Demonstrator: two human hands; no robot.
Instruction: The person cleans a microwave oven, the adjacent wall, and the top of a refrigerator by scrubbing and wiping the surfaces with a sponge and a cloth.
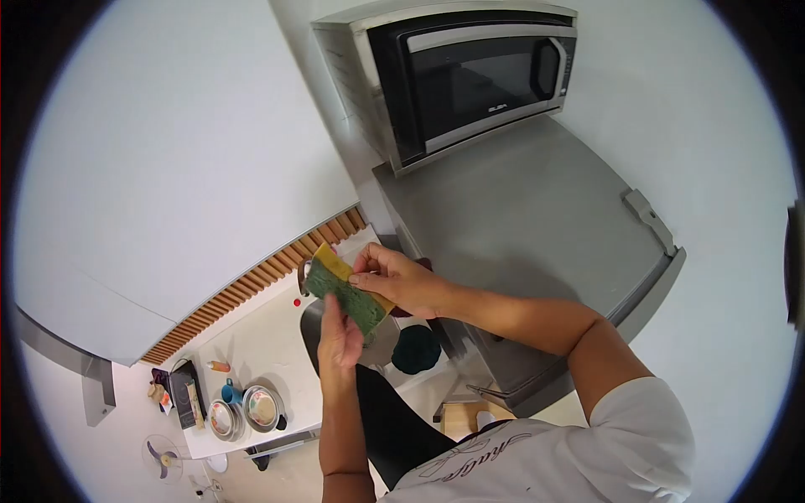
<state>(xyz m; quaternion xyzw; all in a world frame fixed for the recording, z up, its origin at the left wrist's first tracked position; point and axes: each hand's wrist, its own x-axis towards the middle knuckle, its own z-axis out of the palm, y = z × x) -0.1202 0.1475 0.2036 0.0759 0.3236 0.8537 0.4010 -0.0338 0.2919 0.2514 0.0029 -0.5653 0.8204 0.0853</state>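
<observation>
A kitchen sponge (360,312) with a green scouring face and a yellow side is held up in front of me, above the sink (310,331). My right hand (401,282) pinches its yellow upper edge between thumb and fingers. On the lower side, my left hand (340,339) grips the sponge, a finger lying against the green face and slightly blurred; its other fingers are partly hidden. Just below the sponge's right end sits a dark green round item (417,350), its kind unclear. A metal faucet (303,277) shows partly behind the sponge's left end.
A grey fridge (511,226) stands on the right with a microwave oven (486,88) on top. Metal pots (263,407), a blue mug (231,391) and an induction cooker (186,396) are on the white counter (277,360). White cabinets (184,151) hang above a wooden slatted rack (251,283).
</observation>
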